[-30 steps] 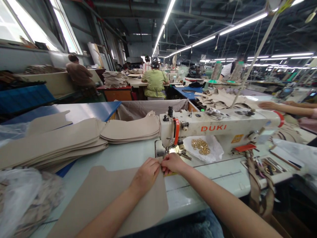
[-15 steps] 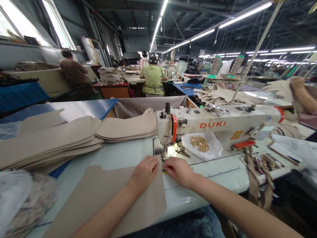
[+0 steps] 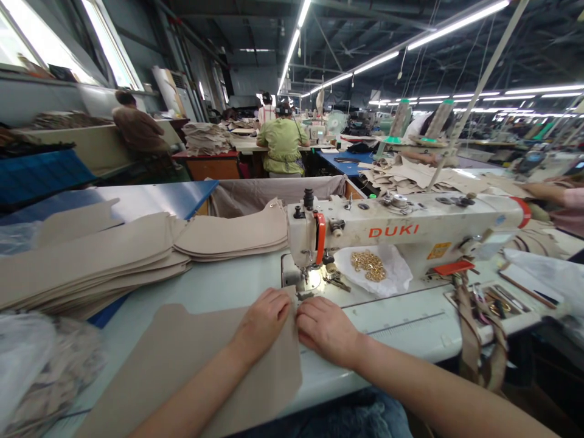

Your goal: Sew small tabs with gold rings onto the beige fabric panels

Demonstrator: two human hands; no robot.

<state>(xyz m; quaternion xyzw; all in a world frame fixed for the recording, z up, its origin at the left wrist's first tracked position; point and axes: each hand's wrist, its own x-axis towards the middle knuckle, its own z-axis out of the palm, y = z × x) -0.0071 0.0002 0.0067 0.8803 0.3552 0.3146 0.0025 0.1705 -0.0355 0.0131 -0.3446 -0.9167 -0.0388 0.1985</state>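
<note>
A flat beige panel [image 3: 196,365] lies on the table in front of the white DUKI sewing machine [image 3: 410,228]. My left hand [image 3: 262,325] rests palm down on the panel's right corner, fingers curled at the edge just before the needle area [image 3: 310,281]. My right hand [image 3: 326,328] lies beside it on the machine bed, fingers bent down against the panel's right edge. What the fingertips pinch, if anything, is hidden.
Stacks of beige panels [image 3: 114,258] cover the table's left. Gold rings [image 3: 368,266] sit on a white bag under the machine arm. A tool tray [image 3: 493,301] and hanging straps [image 3: 479,340] are at right. A co-worker's arm [image 3: 547,191] reaches in far right; other people work behind.
My right hand drew back from the needle area and settled lower beside the left hand. The panel slid slightly toward me. The co-worker's arm at right lowered.
</note>
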